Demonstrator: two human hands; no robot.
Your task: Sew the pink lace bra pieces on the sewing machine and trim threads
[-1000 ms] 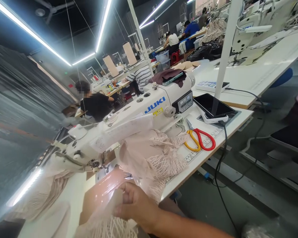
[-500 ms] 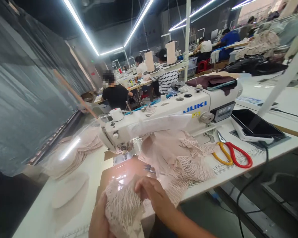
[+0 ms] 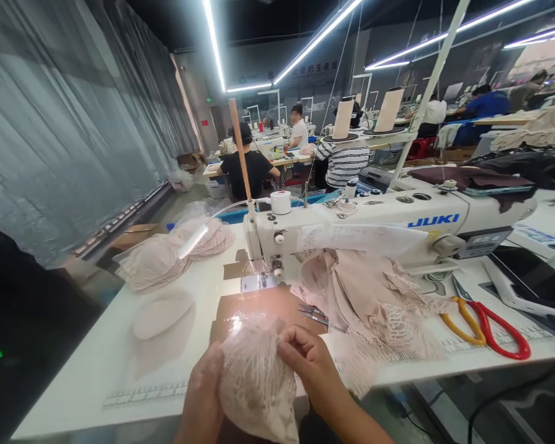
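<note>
A pale pink lace-covered cup, like a bra cup, is held up in front of the table's near edge. My left hand supports its left side, with the fingers mostly hidden behind it. At the upper right edge, my right hand pinches the lace between thumb and fingers. Beyond the cup stands a white sewing machine, its needle area lit. Thread snips lie just past my right hand. More pink lace fabric is heaped to the right, under the machine arm.
Scissors with red and yellow handles rest at the right. A single plain cup lies on the left, with stacked cups behind it. A wooden stick rises beside the machine head. Several people sit at other machines further back.
The view has swung left, so the machine and table appear further right. Both hands still hold the lace cup, whose rounded face now shows more fully.
</note>
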